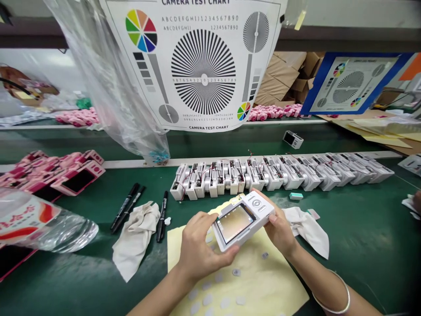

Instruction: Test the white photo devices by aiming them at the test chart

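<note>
A white digital camera [242, 219] is held tilted between both hands, its lit screen and buttons facing me. My left hand [200, 245] grips its left end, thumb along the lower edge and fingers at the upper left. Around the right end, my right hand [279, 224] is closed with its fingers partly behind the body. Below the camera lies a yellow sheet [269, 285] bearing several small pale stickers. Just beyond stands a row of open white camera bodies [230, 177] with wires showing.
A camera test chart [204, 66] hangs ahead; a smaller one [350, 85] is at right. Pink cameras [75, 177] and a water bottle [42, 224] are on the left. Black markers [162, 217] and white cloths [136, 232] lie nearby. Another person's hand [417, 202] shows at far right.
</note>
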A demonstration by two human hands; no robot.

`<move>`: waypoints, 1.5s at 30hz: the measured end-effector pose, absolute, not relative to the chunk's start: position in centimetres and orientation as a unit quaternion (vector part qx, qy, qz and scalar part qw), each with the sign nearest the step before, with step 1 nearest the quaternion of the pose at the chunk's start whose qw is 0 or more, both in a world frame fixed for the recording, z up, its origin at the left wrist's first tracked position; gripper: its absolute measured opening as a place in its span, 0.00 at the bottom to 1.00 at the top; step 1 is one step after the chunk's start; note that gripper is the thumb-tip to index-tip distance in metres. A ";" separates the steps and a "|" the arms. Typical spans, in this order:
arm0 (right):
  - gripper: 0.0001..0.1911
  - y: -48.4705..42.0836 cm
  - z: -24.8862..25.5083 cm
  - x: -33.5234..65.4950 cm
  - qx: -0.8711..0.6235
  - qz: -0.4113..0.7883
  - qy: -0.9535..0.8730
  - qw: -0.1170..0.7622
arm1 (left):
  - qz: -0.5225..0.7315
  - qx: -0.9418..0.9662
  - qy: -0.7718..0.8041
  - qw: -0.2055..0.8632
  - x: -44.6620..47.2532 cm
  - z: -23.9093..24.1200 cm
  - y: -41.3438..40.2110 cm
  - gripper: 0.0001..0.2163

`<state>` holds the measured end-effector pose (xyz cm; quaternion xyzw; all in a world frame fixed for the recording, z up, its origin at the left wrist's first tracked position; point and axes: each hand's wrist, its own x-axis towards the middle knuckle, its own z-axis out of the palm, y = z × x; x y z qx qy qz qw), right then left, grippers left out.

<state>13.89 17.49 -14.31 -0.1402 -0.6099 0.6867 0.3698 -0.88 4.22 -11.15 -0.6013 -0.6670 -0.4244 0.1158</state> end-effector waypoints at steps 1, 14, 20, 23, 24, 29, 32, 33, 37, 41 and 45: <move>0.33 17.5 -14.3 13.9 -0.145 0.685 -0.611 0.368 | -0.424 -0.602 -0.667 0.115 -0.9 -11.2 4.2 0.25; 0.28 17.3 -14.2 13.5 -0.170 0.762 -0.517 0.351 | -0.417 -0.587 -0.692 0.058 -1.1 -11.4 4.5 0.23; 0.21 17.3 -13.1 12.3 -0.240 0.827 -0.381 0.336 | -0.400 -0.564 -0.700 0.178 -2.6 -12.0 5.0 0.23; 0.18 17.4 -13.1 11.9 -0.268 0.838 -0.346 0.326 | -0.376 -0.580 -0.671 0.271 -3.0 -12.3 5.3 0.22; 0.19 17.4 -13.1 11.9 -0.267 0.841 -0.342 0.324 | -0.370 -0.582 -0.663 0.290 -3.0 -12.3 5.4 0.22; 0.24 17.3 -12.9 11.8 -0.228 0.854 -0.341 0.319 | -0.398 -0.569 -0.681 0.231 -3.2 -12.4 5.4 0.22; 0.24 17.3 -12.8 11.9 -0.195 0.856 -0.357 0.319 | -0.418 -0.562 -0.697 0.154 -3.1 -12.4 5.3 0.23; 0.22 17.3 -12.8 11.9 -0.192 0.854 -0.362 0.320 | -0.422 -0.560 -0.700 0.137 -3.1 -12.4 5.3 0.23; 0.20 17.4 -13.0 11.9 -0.196 0.852 -0.369 0.316 | -0.427 -0.547 -0.714 0.096 -3.0 -12.3 5.4 0.22; 0.22 17.4 -13.1 11.9 -0.195 0.856 -0.360 0.316 | -0.435 -0.533 -0.723 0.054 -3.0 -12.2 5.3 0.23; 0.24 17.3 -13.1 11.9 -0.193 0.863 -0.351 0.308 | -0.440 -0.526 -0.728 0.018 -3.1 -12.1 5.4 0.23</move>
